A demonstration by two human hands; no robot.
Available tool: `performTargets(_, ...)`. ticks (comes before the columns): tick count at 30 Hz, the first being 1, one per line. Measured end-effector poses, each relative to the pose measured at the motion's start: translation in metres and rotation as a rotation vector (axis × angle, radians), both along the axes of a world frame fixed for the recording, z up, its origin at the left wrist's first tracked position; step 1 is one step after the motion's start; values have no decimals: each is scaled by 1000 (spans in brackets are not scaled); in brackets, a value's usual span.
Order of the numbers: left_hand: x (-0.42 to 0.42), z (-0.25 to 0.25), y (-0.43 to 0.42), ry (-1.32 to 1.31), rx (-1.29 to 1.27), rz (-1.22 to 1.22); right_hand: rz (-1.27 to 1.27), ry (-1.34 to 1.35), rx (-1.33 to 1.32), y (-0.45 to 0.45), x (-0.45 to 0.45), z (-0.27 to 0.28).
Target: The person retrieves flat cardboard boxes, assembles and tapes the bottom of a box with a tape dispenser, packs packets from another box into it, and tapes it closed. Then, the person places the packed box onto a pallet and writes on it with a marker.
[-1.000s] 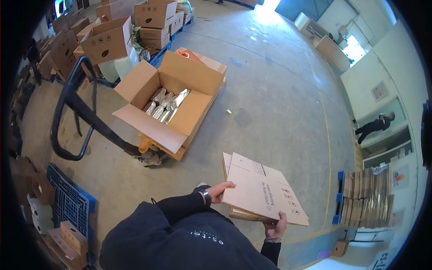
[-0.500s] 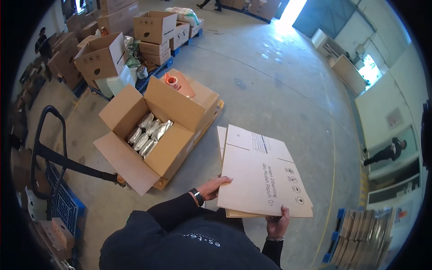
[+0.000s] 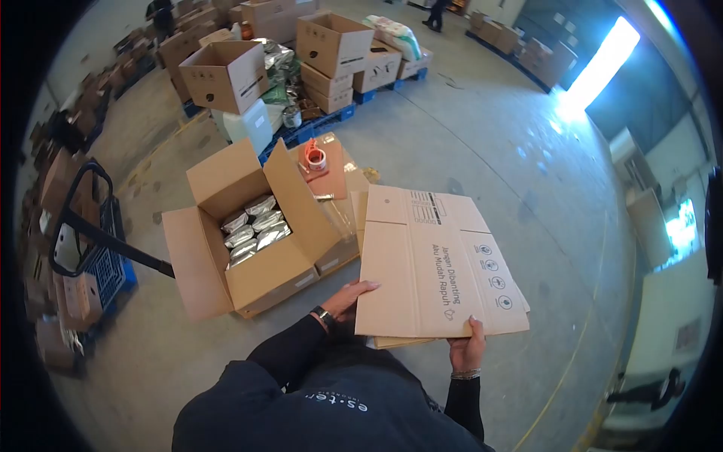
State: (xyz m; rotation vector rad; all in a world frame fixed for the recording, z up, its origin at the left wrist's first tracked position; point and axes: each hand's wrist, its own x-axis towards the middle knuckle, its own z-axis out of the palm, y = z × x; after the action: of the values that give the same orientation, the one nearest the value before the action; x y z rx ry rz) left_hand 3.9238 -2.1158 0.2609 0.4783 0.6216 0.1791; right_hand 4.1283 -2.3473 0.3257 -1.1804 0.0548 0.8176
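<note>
Head view: left hand (image 3: 346, 299) gripped the left edge of the flattened cardboard stack (image 3: 440, 260), thumb on top, dark watch (image 3: 324, 316) on that wrist. Right hand (image 3: 467, 350) grasped the stack's near edge toward its right end, thumb on the printed face, bracelets (image 3: 465, 374) at the wrist. Stack was held up in front of the torso, above the floor (image 3: 542, 279); lettering and a row of four round icons showed on the top sheet, with more layers poking out below. Left of it stood an open carton (image 3: 279, 290), flaps spread, silver packets (image 3: 256, 232) inside. Just behind the carton, a tape roll (image 3: 316, 158) lay on a reddish flat piece (image 3: 325, 184). Black pallet-jack handle (image 3: 120, 245) at left. Farther back, more boxes (image 3: 230, 79) and a whitish jug (image 3: 252, 126) by a blue pallet (image 3: 327, 122). Another person (image 3: 651, 393) stood at lower right, well apart.
</note>
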Motion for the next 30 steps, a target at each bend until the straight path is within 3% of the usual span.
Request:
performTargets(11,86,-31,124,-11,7,255,191,-1,-29,180,134,-27)
performTargets(17,96,-53,186,148,124,205,228,156,13,229,144,-65)
performTargets(22,128,-60,170,111,53,242,274,204,-7,217,189,-85)
performTargets(24,157,-38,157,79,6,277,222,237,-27,206,212,-75)
performTargets(30,266,-64,101,-3,-224,225,163,37,-287,186,314,-19)
